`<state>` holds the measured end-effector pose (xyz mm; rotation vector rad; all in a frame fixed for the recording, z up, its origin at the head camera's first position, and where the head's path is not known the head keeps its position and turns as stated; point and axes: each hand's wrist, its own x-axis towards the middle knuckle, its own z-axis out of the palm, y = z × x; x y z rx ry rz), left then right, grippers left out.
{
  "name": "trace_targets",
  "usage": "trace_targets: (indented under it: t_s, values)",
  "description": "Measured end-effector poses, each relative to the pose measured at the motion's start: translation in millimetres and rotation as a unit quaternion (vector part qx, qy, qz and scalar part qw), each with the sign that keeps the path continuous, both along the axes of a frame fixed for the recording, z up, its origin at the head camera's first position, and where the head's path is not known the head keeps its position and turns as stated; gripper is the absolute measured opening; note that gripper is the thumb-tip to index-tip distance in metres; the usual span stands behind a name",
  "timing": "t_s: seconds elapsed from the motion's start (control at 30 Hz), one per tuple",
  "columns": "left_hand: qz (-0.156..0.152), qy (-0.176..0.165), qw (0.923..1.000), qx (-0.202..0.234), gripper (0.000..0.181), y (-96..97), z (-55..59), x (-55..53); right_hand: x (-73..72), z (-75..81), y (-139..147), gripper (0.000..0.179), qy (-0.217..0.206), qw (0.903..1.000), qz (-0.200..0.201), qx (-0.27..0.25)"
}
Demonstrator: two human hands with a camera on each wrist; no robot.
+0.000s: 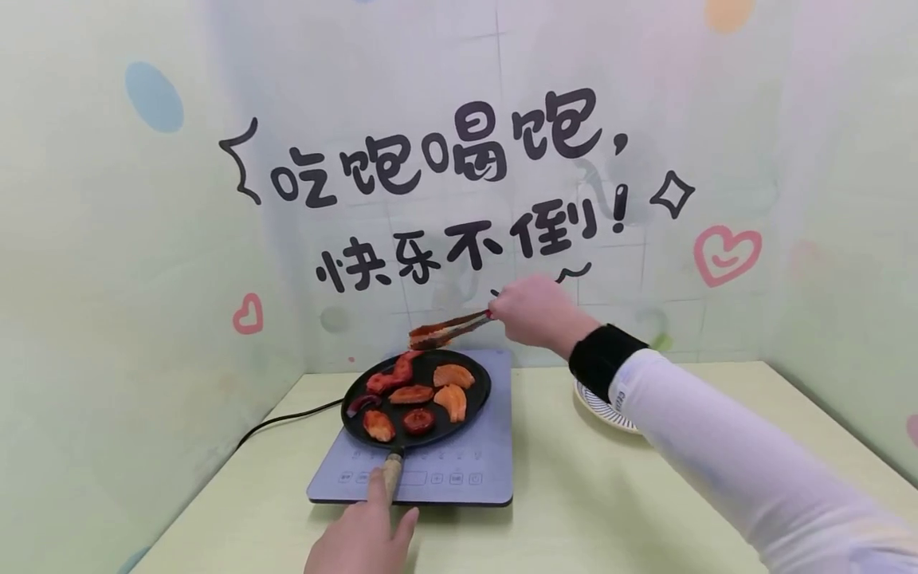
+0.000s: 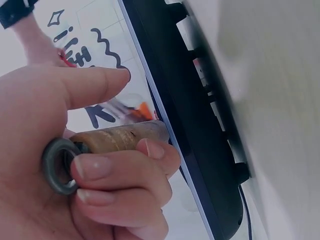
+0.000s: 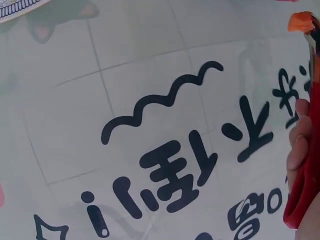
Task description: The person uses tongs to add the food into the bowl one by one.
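My left hand (image 1: 362,534) grips the wooden handle (image 2: 115,140) of a black frying pan (image 1: 473,410), its fingers curled under it and the thumb straight above. A metal ring hangs at the handle's end. Several reddish and orange food pieces (image 1: 412,394) lie spread in the pan, among them fan-shaped orange slices (image 1: 450,402). Above the pan's far side, my right hand (image 1: 534,311) holds red-handled tongs (image 3: 305,180). Between the tong tips is an orange-red food piece (image 1: 425,331), also at the edge of the right wrist view.
Under the pan is a flat induction cooker (image 1: 498,462) with a touch panel at the front. Its black cord (image 1: 287,416) runs left over the pale table (image 1: 559,510). A patterned plate (image 1: 606,414) sits at right, partly behind my sleeve. A printed wall stands close behind.
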<state>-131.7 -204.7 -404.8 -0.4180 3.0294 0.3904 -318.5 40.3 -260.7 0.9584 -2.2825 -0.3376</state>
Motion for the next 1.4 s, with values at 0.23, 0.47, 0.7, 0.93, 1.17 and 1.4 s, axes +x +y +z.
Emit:
trace_targets:
  t_s: [0.23,0.47,0.7,0.93,1.17,1.4]
  values:
    - [0.004,-0.004,1.0,0.002,0.091,0.4,-1.0,1.1,-17.9,-20.5,-10,0.01,0.038,0.9969,0.035,0.059]
    - [0.004,0.003,1.0,0.007,0.091,2.3,1.2,1.0,-21.7,-27.5,-6,0.011,0.035,0.9973,0.028,0.058]
    - [0.005,-0.002,1.0,0.005,0.089,4.1,-1.3,1.1,-23.9,-29.2,5,0.014,0.022,0.9986,0.036,0.032]
    - [0.001,-0.003,1.0,0.003,0.089,1.6,-0.3,-1.4,-5.3,-17.6,31,0.011,0.029,0.9987,0.019,-0.038]
    - [-0.002,-0.005,1.0,0.002,0.09,-0.1,0.0,-2.9,30.0,-42.3,78,0.01,0.044,0.9792,0.044,-0.193]
    - [-0.007,-0.009,0.9999,0.005,0.092,-2.8,0.8,-4.0,81.8,-79.9,124,0.032,0.059,0.9648,0.025,-0.255]
